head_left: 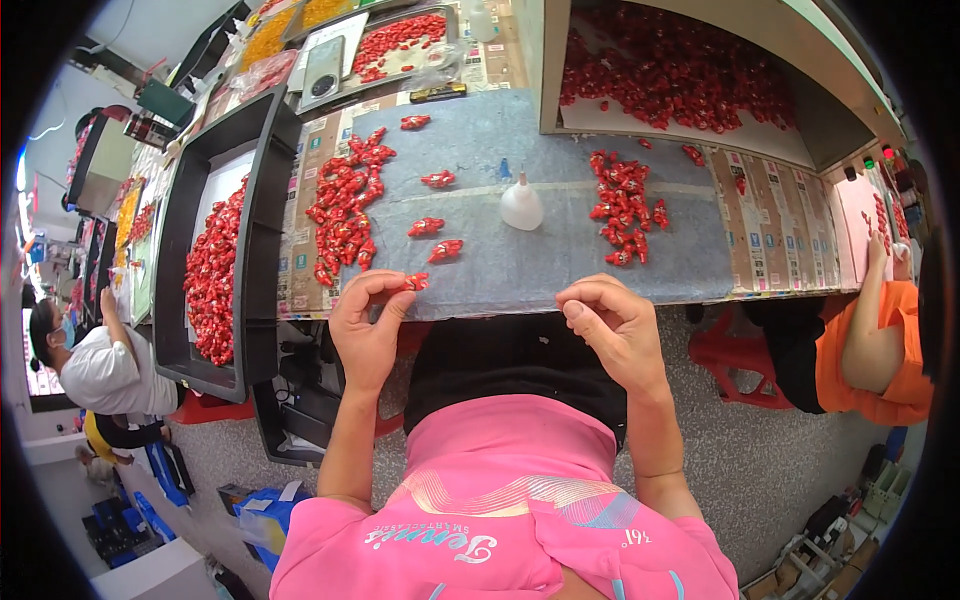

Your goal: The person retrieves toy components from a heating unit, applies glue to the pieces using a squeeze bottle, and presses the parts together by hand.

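My left hand (370,318) is at the front edge of the table, thumb and fingers pinched on a small red figurine (415,282). Level with it on the right, my right hand (612,325) has its thumb and fingertips pressed together; whatever may be in them is too small to make out. Ahead of my left hand, several single figurines (426,227) lie in a loose column beside a heap of red figurines (345,205). A second, smaller heap (622,205) lies ahead of my right hand. Between the heaps stands a white squeeze bottle (521,207) with a thin tip.
A black crate (262,215) of red pieces stands at my left. A box with an open front (690,128), filled with red pieces, rises at the back right. A phone (323,70) and a tray (452,30) lie far left. People sit working on both sides.
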Available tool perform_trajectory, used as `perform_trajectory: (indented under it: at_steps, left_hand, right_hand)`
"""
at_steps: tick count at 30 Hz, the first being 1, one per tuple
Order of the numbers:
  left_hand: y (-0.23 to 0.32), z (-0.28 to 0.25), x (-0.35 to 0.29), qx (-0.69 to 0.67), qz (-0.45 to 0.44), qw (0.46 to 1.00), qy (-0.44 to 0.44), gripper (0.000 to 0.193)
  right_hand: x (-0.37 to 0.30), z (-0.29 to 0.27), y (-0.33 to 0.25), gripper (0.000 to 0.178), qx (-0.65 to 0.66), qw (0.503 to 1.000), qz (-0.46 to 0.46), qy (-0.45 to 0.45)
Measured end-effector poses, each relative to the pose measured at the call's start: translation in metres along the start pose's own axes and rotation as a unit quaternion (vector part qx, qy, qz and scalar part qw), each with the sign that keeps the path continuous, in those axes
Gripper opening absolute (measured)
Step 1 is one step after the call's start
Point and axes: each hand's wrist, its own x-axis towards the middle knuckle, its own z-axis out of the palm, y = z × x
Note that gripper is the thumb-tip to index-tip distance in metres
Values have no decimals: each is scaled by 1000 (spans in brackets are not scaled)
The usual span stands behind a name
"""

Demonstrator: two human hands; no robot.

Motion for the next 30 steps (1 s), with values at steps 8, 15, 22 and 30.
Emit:
perform_trajectory:
  at_steps: [8, 15, 22, 30]
  left_hand:
    - [-14, -8, 10, 275, 176, 944, 40, 18]
    - [-15, 0, 6, 292, 213, 928, 90, 17]
    - [26, 32, -15, 240, 227, 943, 30, 16]
    - [41, 85, -31, 85, 205, 970, -102, 16]
  right_hand:
    - [6, 2, 2, 10, -30, 999, -10, 6]
    - [6, -23, 2, 10, -79, 992, -47, 89]
    - [4, -55, -9, 20, -262, 938, -79, 211]
    - [1, -50, 2, 27, -441, 875, -128, 156]
